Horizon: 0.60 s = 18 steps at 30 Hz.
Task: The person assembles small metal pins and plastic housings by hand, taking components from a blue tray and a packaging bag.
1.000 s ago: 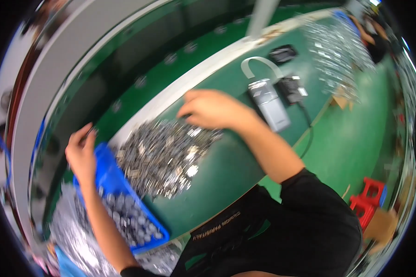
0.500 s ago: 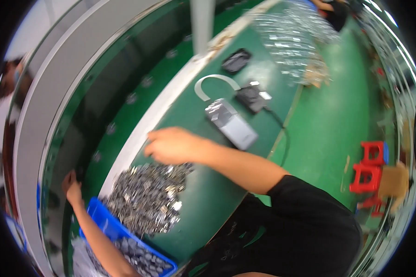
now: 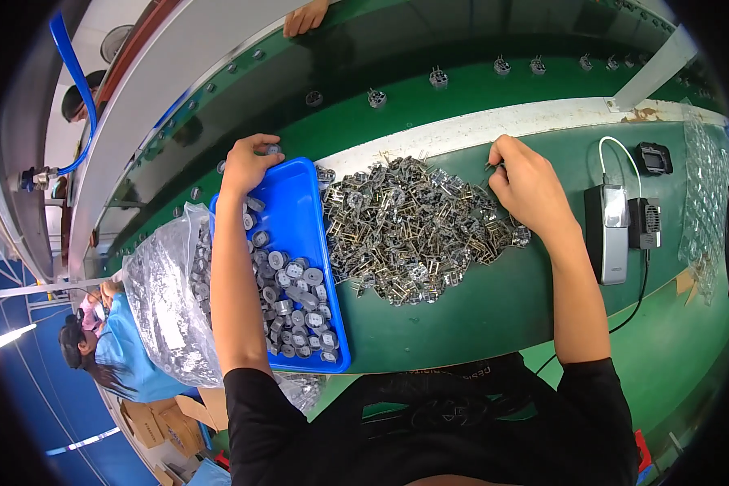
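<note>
My left hand (image 3: 249, 164) is above the far left corner of a blue plastic tray (image 3: 287, 190), its fingers closed around a grey round plug part (image 3: 273, 149). Many similar grey round parts (image 3: 298, 274) lie in the tray. To the right of the tray, a heap of small metal-pinned parts (image 3: 413, 231) is spread on the green table. At the heap's right end, my right hand (image 3: 528, 185) pinches a small dark piece, apparently one of the pinned parts (image 3: 492, 167); the fingers hide most of it.
Beyond a white ledge (image 3: 478, 128), a green conveyor belt (image 3: 413, 109) carries spaced round pronged parts. Another person's hand (image 3: 305, 18) rests at its far side. A clear plastic bag (image 3: 166, 296) lies left of the tray. A silver-and-black device (image 3: 606, 235), cabled black adapter (image 3: 645, 223) and bubble wrap (image 3: 705, 206) are at right.
My view has swung round to the left and steadied. My left hand has come back from over the belt to the tray's corner; my right hand is now at the heap's right end.
</note>
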{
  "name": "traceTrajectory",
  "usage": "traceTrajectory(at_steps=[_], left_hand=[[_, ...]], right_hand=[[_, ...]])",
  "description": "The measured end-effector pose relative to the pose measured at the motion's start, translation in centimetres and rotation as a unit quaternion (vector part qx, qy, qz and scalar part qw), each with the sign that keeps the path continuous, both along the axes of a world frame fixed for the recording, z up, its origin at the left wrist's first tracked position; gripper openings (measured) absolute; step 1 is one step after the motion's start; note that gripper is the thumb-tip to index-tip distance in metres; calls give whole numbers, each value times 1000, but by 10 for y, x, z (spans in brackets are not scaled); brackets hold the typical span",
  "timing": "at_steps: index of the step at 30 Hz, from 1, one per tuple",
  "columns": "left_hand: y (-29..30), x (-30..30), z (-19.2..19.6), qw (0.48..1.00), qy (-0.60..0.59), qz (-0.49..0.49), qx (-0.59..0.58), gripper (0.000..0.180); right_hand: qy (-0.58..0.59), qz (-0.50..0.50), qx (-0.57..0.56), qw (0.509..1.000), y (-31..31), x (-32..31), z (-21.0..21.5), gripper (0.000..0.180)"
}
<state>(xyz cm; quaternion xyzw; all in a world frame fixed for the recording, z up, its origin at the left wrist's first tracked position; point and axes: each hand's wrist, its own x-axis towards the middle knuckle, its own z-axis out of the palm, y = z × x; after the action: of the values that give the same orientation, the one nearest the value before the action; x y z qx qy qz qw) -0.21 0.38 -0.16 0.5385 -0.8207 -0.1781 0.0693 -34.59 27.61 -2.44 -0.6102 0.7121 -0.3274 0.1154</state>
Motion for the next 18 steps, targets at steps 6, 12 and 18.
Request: traceTrajectory(at_steps=[6, 12, 18], left_hand=[[26, -1, 13, 923, 353, 26, 151, 37], [155, -54, 37, 800, 534, -10, 273, 40], [216, -85, 29, 899, 377, -91, 203, 39]], right_hand=[[3, 19, -61, 998, 1, 7, 2, 16], [-83, 33, -139, 986, 10, 22, 17, 14], [-247, 117, -179, 945, 12, 65, 29, 17]])
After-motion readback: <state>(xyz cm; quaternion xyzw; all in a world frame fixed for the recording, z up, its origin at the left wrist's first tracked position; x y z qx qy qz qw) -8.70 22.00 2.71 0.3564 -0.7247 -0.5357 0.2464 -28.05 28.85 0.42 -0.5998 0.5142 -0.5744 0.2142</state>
